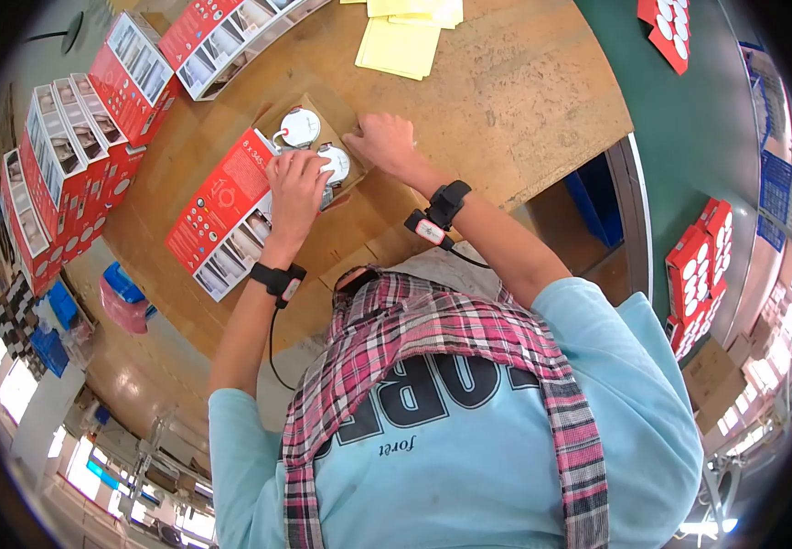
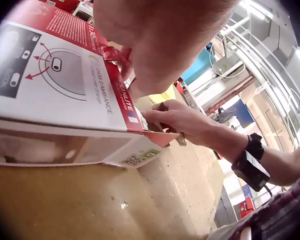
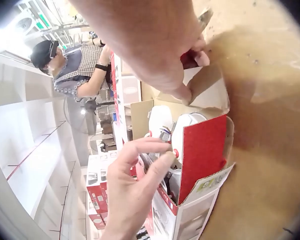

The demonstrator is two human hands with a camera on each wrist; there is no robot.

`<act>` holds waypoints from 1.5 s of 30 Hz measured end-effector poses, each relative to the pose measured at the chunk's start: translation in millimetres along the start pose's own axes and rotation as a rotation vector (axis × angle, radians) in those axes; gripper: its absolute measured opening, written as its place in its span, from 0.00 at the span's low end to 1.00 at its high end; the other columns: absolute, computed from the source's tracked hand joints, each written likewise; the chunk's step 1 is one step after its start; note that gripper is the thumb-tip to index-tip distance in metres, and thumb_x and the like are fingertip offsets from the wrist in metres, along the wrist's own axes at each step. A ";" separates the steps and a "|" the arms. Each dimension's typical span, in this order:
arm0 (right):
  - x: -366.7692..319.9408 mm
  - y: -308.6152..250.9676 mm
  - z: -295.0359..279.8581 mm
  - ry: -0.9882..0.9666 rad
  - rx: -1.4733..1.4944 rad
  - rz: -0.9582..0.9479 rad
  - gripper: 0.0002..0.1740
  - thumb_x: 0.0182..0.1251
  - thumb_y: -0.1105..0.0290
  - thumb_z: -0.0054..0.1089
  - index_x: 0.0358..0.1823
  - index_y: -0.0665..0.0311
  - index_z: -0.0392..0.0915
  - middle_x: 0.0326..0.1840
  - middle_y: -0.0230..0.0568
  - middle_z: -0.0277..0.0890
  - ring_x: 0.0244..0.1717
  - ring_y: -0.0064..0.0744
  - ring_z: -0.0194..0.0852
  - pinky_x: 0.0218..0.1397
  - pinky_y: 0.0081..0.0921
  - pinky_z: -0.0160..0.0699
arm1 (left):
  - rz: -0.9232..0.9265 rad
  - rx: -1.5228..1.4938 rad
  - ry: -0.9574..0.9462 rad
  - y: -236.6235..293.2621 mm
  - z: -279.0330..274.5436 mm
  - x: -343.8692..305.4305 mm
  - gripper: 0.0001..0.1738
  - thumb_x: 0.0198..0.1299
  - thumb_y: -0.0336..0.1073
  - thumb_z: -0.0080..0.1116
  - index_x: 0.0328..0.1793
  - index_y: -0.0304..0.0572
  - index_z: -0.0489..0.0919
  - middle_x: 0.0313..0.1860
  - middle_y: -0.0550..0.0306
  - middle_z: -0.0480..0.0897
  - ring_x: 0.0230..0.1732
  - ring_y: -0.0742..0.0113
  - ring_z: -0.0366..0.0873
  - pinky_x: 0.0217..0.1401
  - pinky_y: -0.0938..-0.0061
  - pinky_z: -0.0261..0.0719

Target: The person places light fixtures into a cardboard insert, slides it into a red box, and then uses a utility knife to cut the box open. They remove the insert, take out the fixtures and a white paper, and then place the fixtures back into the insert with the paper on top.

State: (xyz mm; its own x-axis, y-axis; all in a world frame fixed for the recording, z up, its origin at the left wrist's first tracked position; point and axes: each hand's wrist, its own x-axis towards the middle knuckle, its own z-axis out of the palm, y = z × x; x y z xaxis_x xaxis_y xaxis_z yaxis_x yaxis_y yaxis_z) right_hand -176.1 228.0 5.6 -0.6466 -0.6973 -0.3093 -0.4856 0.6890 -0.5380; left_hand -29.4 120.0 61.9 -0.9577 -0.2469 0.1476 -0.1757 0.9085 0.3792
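Observation:
An open red and white carton (image 1: 222,206) lies on the wooden table, its printed side towards my left hand. Two white round lights (image 1: 300,128) stick out of its opening, with wires and red tips among them. Over the opening, my left hand (image 1: 295,188) pinches with thumb and forefinger at the red tip (image 3: 176,153) on the edge of the nearer light (image 3: 192,122). My right hand (image 1: 385,142) grips a cardboard flap (image 3: 205,90) at the far side of the opening, thumb on its inner face.
More red cartons (image 1: 76,137) stand in a row on the left and back of the table (image 1: 497,101). Yellow sheets (image 1: 401,41) lie at the back. Right of the table, a green surface (image 1: 629,55) bears stacked red packs (image 1: 693,265). Another person (image 3: 75,70) works nearby.

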 end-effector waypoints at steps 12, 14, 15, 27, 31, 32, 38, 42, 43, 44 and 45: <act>-6.8 11.5 2.4 0.096 0.162 -0.061 0.17 0.56 0.54 0.61 0.32 0.63 0.78 0.27 0.48 0.80 0.29 0.51 0.80 0.33 0.41 0.78 | 0.037 -0.034 0.122 -8.8 30.1 -2.4 0.08 0.51 0.33 0.65 0.39 0.45 0.84 0.34 0.62 0.78 0.42 0.64 0.74 0.54 0.66 0.65; -14.2 12.7 0.2 0.193 0.336 -0.076 0.13 0.58 0.59 0.61 0.36 0.61 0.77 0.31 0.43 0.79 0.32 0.47 0.80 0.33 0.38 0.78 | 0.014 0.008 0.142 -3.0 21.0 -4.8 0.09 0.50 0.33 0.66 0.39 0.45 0.84 0.36 0.64 0.79 0.46 0.66 0.75 0.60 0.64 0.62; -18.3 12.4 -6.3 0.225 0.289 -0.137 0.11 0.57 0.62 0.62 0.37 0.60 0.76 0.33 0.40 0.78 0.34 0.45 0.79 0.33 0.37 0.78 | -0.003 0.021 0.150 0.4 14.7 -6.6 0.09 0.50 0.33 0.66 0.40 0.45 0.84 0.37 0.65 0.79 0.47 0.67 0.75 0.61 0.63 0.61; -15.9 11.8 -20.4 0.021 -0.011 -0.659 0.13 0.52 0.71 0.64 0.41 0.54 0.79 0.35 0.30 0.72 0.40 0.33 0.75 0.29 0.30 0.75 | -0.064 -0.069 0.094 -12.4 23.2 -38.9 0.08 0.57 0.33 0.61 0.43 0.45 0.84 0.53 0.67 0.82 0.63 0.67 0.71 0.72 0.52 0.50; -20.4 10.2 -15.3 0.053 0.029 -0.592 0.11 0.53 0.66 0.67 0.39 0.54 0.80 0.31 0.29 0.72 0.35 0.33 0.75 0.28 0.29 0.74 | -0.069 -0.103 0.094 -13.6 23.4 -39.5 0.09 0.57 0.33 0.60 0.43 0.45 0.84 0.53 0.68 0.82 0.63 0.68 0.71 0.73 0.51 0.50; -20.6 9.7 -14.4 0.066 0.024 -0.595 0.12 0.53 0.64 0.68 0.38 0.53 0.80 0.30 0.29 0.72 0.33 0.33 0.75 0.27 0.29 0.74 | -0.071 -0.109 0.096 -14.1 24.2 -39.9 0.09 0.57 0.33 0.60 0.43 0.45 0.84 0.53 0.68 0.82 0.63 0.68 0.71 0.73 0.51 0.50; -24.0 20.0 -4.8 0.101 -0.043 -0.697 0.13 0.48 0.61 0.70 0.35 0.51 0.79 0.28 0.27 0.71 0.31 0.32 0.68 0.25 0.28 0.71 | -0.087 -0.123 0.102 -15.5 27.3 -42.0 0.09 0.56 0.33 0.62 0.43 0.45 0.84 0.53 0.69 0.82 0.62 0.68 0.71 0.72 0.51 0.52; -30.1 18.5 1.4 0.151 -0.074 -0.672 0.14 0.46 0.60 0.71 0.35 0.49 0.79 0.28 0.26 0.70 0.32 0.32 0.67 0.25 0.27 0.70 | -0.079 -0.124 0.143 -14.9 28.8 -39.8 0.06 0.57 0.33 0.60 0.39 0.44 0.84 0.49 0.68 0.82 0.60 0.69 0.72 0.72 0.50 0.52; -30.7 17.7 3.1 0.166 -0.083 -0.673 0.14 0.46 0.60 0.71 0.36 0.49 0.79 0.28 0.26 0.70 0.32 0.32 0.67 0.25 0.27 0.70 | -0.080 -0.124 0.148 -14.9 29.3 -39.5 0.06 0.57 0.33 0.60 0.39 0.44 0.84 0.48 0.68 0.82 0.60 0.69 0.72 0.72 0.50 0.52; -31.5 17.4 4.7 0.183 -0.091 -0.672 0.15 0.46 0.60 0.71 0.36 0.48 0.79 0.28 0.25 0.70 0.32 0.32 0.67 0.25 0.27 0.70 | -0.080 -0.125 0.151 -14.8 29.5 -39.4 0.06 0.57 0.33 0.60 0.38 0.44 0.84 0.48 0.68 0.82 0.60 0.69 0.72 0.72 0.51 0.52; -32.4 17.6 6.4 0.199 -0.100 -0.674 0.15 0.46 0.60 0.71 0.36 0.48 0.79 0.28 0.25 0.70 0.32 0.32 0.67 0.25 0.27 0.70 | -0.079 -0.125 0.153 -14.9 29.4 -39.6 0.05 0.57 0.33 0.60 0.38 0.44 0.84 0.48 0.68 0.82 0.60 0.69 0.72 0.72 0.51 0.52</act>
State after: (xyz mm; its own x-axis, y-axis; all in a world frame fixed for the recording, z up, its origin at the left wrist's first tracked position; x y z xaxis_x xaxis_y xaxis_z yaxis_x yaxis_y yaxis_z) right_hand -159.9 261.5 1.1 -0.2767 -0.9354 0.2202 -0.8634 0.1414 -0.4844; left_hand 4.5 126.2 23.6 -0.8946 -0.3730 0.2462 -0.2106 0.8377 0.5040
